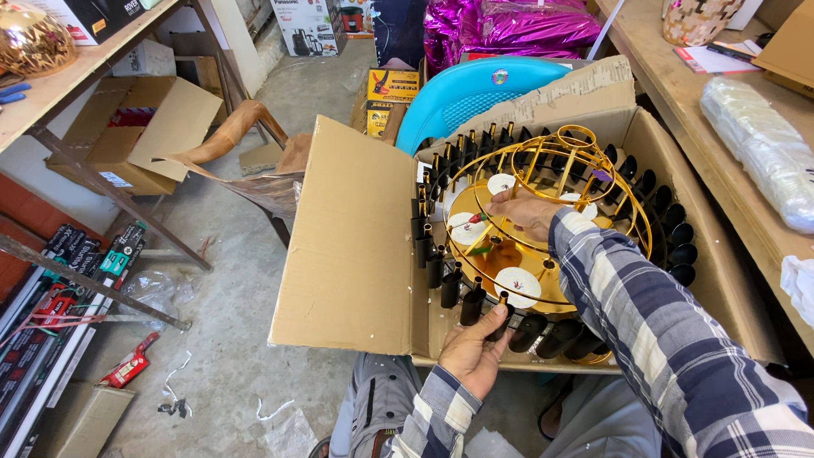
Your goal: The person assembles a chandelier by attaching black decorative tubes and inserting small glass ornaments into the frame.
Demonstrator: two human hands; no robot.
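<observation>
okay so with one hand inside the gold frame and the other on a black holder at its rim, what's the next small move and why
Probably steady the gold frame with the right hand and settle the black holder pinched by the left hand; it sits at the rim's near edge, in line with the others.

open: above box (721,280) | blocked: gold rings (543,170), black tubes (449,284) ringing frame | left: raised flap (352,246)

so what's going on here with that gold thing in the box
A person in a plaid shirt is working on a round gold chandelier frame that sits in an open cardboard box. The left hand grips one of the black tube holders on the near rim. The right hand reaches into the middle of the frame, fingers among the gold rings near a small red-handled tool. Black holders ring the whole frame. A blue plastic chair stands behind the box.
</observation>
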